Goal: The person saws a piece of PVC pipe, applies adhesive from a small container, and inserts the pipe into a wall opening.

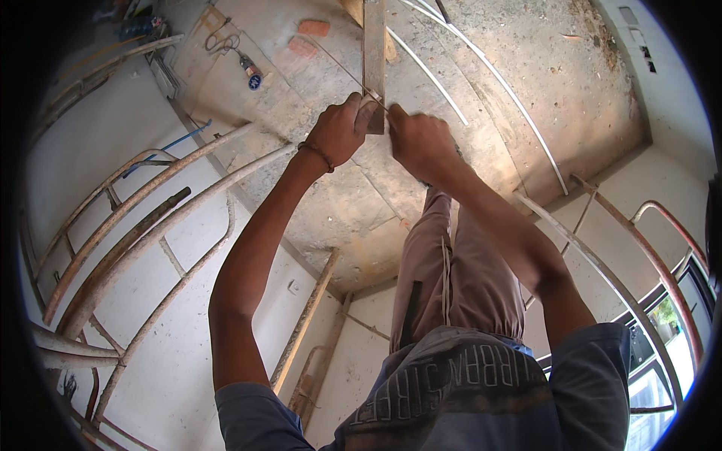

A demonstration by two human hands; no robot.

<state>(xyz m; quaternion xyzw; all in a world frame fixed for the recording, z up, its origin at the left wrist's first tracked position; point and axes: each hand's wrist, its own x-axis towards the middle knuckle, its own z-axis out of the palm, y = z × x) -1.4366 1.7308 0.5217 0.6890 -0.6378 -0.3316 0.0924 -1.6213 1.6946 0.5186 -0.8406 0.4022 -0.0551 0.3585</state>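
Note:
An upright-looking strip in the top centre is a narrow wooden board [374, 56], its near end between my hands. My left hand [342, 129], a bracelet at the wrist, is closed on the board's left edge by a small pale piece at its end. A thin rod or wire [338, 64] crosses diagonally to the board. My right hand [421, 146] is closed around the near end of this thin rod, just right of the board; its fingertips are partly hidden and slightly blurred.
Rusty scaffold frames [158, 225] flank me on both sides, with white walls behind. On the stained floor [316, 210] lie two red bricks [313, 28], a corded power tool [249, 69] and long white conduits [511, 98]. My legs stand below my right arm.

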